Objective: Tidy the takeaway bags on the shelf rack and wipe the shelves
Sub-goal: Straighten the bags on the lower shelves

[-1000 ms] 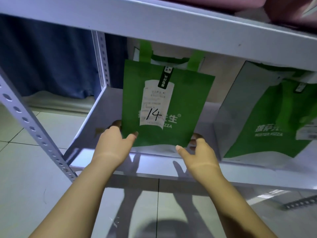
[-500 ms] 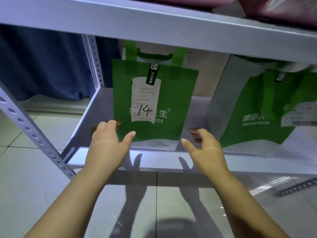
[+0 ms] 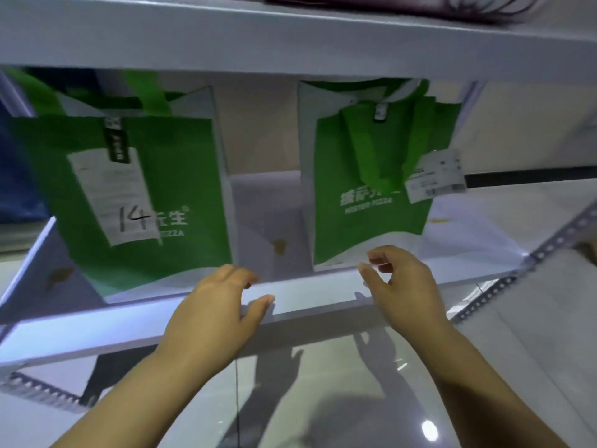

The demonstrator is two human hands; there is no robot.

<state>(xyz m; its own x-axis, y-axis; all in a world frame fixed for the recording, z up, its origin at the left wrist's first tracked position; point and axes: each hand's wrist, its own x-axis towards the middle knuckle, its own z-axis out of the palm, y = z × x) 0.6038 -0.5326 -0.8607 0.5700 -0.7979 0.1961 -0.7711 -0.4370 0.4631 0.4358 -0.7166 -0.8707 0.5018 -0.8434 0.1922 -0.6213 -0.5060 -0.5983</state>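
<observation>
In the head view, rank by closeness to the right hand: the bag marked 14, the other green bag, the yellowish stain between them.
1. The other green bag, directly beyond the right hand.
2. The yellowish stain, on the shelf between the bags.
3. The bag marked 14, far left.

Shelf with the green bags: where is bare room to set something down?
Bare shelf shows between the bag marked 14 and the right bag, and wider right of that bag up to the perforated post. Crowded left of bag 14: a narrow strip.

White shelf [image 3: 310,294] with left green bag [image 3: 181,176] and right green bag [image 3: 365,227] upright.
</observation>
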